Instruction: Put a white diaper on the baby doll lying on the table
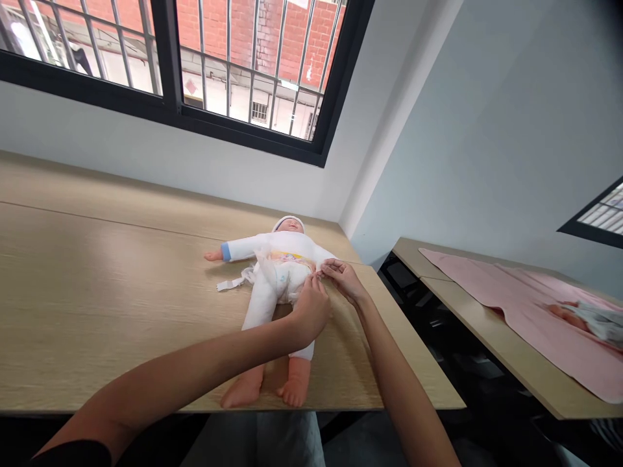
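Note:
A baby doll (263, 298) in white clothes and a white cap lies on its back on the wooden table (121, 311), its bare feet toward me. Around its hips is a diaper (287, 275) with a small blue print. On the left side of the doll, a diaper tab (230, 284) sticks out loose over the tabletop. My left hand (311, 308) reaches across the doll's leg, fingers pinched on the diaper's right edge. Right beside it, my right hand (343, 279) pinches the same edge. The exact bit between the fingertips is hidden.
A second table (487, 327) stands to the right across a dark gap. On it lies a pink cloth (516, 318) with another doll (574, 318) partly in view. A barred window (257, 71) is in the wall behind the table.

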Demonstrator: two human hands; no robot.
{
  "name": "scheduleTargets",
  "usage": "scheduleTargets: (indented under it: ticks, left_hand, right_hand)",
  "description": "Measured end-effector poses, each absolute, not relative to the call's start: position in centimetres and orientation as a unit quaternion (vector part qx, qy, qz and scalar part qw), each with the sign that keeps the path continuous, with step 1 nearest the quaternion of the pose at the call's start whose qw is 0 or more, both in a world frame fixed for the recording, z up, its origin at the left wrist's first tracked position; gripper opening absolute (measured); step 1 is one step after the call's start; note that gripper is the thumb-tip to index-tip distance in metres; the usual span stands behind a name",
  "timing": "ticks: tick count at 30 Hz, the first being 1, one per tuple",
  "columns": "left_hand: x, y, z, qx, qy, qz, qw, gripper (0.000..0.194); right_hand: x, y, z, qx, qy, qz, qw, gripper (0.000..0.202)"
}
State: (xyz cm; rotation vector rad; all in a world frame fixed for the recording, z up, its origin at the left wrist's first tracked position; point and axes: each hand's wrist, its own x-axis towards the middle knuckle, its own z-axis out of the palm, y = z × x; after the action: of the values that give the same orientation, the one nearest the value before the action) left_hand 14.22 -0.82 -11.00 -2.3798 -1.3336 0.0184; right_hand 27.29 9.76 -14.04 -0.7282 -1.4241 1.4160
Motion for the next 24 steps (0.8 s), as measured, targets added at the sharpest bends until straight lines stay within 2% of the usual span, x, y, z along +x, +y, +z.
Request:
scheduleTargets:
  ticks: [7,12,15,17,20,22,24]
  left_hand:
    - [15.1,-1.3,-11.5,-0.847,-0.501,0.031,0.176,0.046]
    - [15.2,-1.8,-12.7,-0.894,-0.426,0.074,0.117,0.026]
    - [15.0,-1.9,-12.6,-0.912,-0.39,0.088,0.087,0.027]
    - [14.4,-1.9,-11.4,-0.928,-0.358,0.077,0.063,0.03]
    - [12.2,-2.1,-7.0,-0.956,-0.288,0.028,-0.044,0.024]
    - [9.5,-1.9,-3.2,-0.941,-0.319,-0.036,-0.104,0.02]
    - [6.1,-1.0,-0.3,-0.91,-0.397,-0.081,-0.09,0.02]
  right_hand:
    - [25.0,9.5,-13.7,-0.318,-0.635,0.493,0.503,0.034]
    - [23.2,9.2,-14.1,-0.335,-0.651,0.456,0.506,0.035]
    - [22.8,9.1,-14.0,-0.356,-0.654,0.41,0.526,0.041]
    - [22.9,9.2,-13.6,-0.37,-0.657,0.374,0.54,0.043]
    - [23.4,9.1,-12.4,-0.375,-0.644,0.354,0.565,0.041]
    - [23.9,8.9,-11.4,-0.375,-0.634,0.35,0.578,0.039]
    - [24.2,8.7,-10.5,-0.371,-0.633,0.346,0.585,0.037]
